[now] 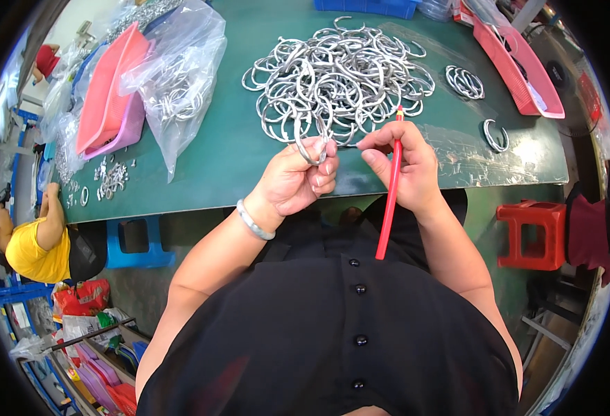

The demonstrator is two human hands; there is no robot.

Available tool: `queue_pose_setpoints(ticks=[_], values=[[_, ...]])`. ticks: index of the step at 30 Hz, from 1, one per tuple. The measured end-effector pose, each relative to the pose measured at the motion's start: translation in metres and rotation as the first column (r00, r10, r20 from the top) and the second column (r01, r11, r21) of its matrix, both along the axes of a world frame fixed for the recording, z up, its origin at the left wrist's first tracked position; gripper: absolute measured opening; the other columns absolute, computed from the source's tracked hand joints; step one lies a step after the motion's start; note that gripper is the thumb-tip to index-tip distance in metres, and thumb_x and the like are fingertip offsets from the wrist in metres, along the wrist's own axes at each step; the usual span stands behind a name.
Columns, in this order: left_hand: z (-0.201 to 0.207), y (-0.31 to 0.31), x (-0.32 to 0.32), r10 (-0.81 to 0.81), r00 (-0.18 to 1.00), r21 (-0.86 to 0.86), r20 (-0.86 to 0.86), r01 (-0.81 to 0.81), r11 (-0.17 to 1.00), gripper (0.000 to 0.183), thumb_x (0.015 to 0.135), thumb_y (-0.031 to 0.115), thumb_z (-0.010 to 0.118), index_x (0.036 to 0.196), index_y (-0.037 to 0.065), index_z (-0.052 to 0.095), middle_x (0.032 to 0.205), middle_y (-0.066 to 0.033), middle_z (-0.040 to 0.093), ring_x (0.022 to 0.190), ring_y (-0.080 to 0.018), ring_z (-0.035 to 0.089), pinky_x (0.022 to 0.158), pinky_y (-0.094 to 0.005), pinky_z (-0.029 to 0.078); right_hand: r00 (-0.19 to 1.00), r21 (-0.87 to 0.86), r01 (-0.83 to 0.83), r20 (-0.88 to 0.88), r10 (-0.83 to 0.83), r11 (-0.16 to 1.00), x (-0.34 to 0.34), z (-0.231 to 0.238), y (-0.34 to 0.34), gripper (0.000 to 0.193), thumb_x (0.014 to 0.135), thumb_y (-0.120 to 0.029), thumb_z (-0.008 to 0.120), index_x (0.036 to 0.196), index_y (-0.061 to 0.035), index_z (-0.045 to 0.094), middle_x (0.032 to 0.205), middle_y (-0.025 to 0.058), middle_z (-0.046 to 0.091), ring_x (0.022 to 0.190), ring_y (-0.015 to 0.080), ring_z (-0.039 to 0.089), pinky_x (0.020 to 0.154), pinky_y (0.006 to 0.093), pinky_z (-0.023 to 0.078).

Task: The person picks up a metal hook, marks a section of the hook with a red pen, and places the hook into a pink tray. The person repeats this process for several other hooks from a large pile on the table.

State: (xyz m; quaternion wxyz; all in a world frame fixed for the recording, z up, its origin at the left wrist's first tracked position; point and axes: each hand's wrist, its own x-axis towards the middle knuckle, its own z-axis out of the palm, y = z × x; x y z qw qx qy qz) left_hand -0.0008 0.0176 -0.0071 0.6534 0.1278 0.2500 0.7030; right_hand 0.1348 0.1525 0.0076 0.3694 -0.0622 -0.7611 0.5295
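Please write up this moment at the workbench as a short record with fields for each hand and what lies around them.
left hand: left hand pinches an open metal ring between thumb and fingers; metal bangle on the wrist
right hand: right hand grips a long red tool and touches a small metal piece at the ring
surface: green table
ahead of hands: tangled heap of metal rings
right side: small ring stack, red tray
left side: clear bag of rings, pink basket
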Motion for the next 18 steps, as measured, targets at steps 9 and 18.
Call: queue_pose_setpoints(ticks=[9,18], values=[[-0.002,-0.003,-0.004,-0.146,0.987,0.182,0.069,0.132,0.974,0.024,0.086,0.029,0.052,0.084,0.005,0.05,0.065,0.0001,0.045,0.049,-0.0056,0.038,0.045,-0.0182,0.031,0.996,-0.05,0.023,0.084,-0.018,0.999,-0.002,-0.025,0.011,0.015,0.075,0.0,0.062,0.084,-0.0021,0.05,0.073,0.0037,0.059,0.064,0.009,0.055,0.06,0.0221,0.044],[0.02,-0.011,-0.013,0.083,0.991,0.046,-0.107,-0.079,0.996,0.018,0.085,0.023,0.052,0.086,0.005,0.052,0.064,-0.0011,0.046,0.048,-0.0071,0.036,0.045,-0.0192,0.03,0.996,-0.121,0.039,0.084,-0.029,0.992,0.0,-0.03,0.013,0.013,0.076,-0.001,0.062,0.083,-0.0032,0.051,0.073,0.002,0.057,0.064,0.0071,0.052,0.06,0.0206,0.042]])
